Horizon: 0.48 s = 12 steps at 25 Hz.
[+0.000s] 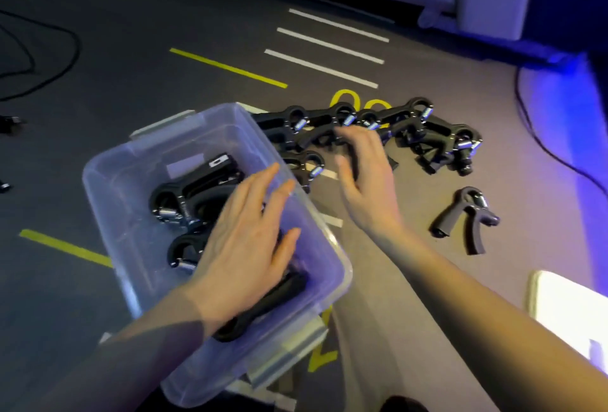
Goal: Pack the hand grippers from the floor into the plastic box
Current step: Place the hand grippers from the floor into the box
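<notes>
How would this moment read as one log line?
left hand flat on grippers in plastic box | right hand reaching floor pile | packing unfinished

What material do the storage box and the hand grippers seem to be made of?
Plastic box: looks like translucent, slightly frosted plastic; the grippers inside show through its walls.
Hand grippers: matte black bodies, probably moulded plastic, perhaps rubber-coated; the image cannot settle it.
Their springs: shiny silver coils, apparently metal, judging by bright reflections.

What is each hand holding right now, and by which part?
Left hand lies flat on grippers in the plastic box, gripping nothing. Right hand reaches over the floor pile; any hold cannot be told.
</notes>
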{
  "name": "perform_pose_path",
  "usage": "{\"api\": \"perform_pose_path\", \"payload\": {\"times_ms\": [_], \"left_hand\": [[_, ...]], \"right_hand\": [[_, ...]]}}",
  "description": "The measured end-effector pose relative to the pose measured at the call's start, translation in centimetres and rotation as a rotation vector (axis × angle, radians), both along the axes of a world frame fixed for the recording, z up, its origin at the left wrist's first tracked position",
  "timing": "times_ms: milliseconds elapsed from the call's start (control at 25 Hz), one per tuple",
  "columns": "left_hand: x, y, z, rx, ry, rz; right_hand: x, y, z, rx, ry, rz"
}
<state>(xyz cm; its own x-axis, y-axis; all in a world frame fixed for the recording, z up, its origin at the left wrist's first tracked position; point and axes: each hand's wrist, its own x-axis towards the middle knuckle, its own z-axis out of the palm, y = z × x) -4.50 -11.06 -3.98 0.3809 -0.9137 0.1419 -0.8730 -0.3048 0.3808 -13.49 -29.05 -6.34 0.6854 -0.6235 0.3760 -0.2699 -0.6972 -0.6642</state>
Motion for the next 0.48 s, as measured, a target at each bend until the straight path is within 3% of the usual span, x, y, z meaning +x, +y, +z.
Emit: {"api": "perform_pose_path", "payload": {"times_ms": [200, 360, 480], "left_hand": [[-4.5, -3.4, -2.0, 0.119, -0.027, -0.166], [-3.9, -5.1, -2.6, 0.222, -0.085, -0.188], [-3.9, -5.9, -2.1, 0.265, -0.081, -0.149]], "right_hand": [[-12.4, -5.9, -7.1, 0.314, 0.359, -0.590], [-15.7, -7.4, -9.8, 0.418, 0.612, -0.558], [-14.8, -8.4, -10.6, 0.572, 0.685, -0.529]]}}
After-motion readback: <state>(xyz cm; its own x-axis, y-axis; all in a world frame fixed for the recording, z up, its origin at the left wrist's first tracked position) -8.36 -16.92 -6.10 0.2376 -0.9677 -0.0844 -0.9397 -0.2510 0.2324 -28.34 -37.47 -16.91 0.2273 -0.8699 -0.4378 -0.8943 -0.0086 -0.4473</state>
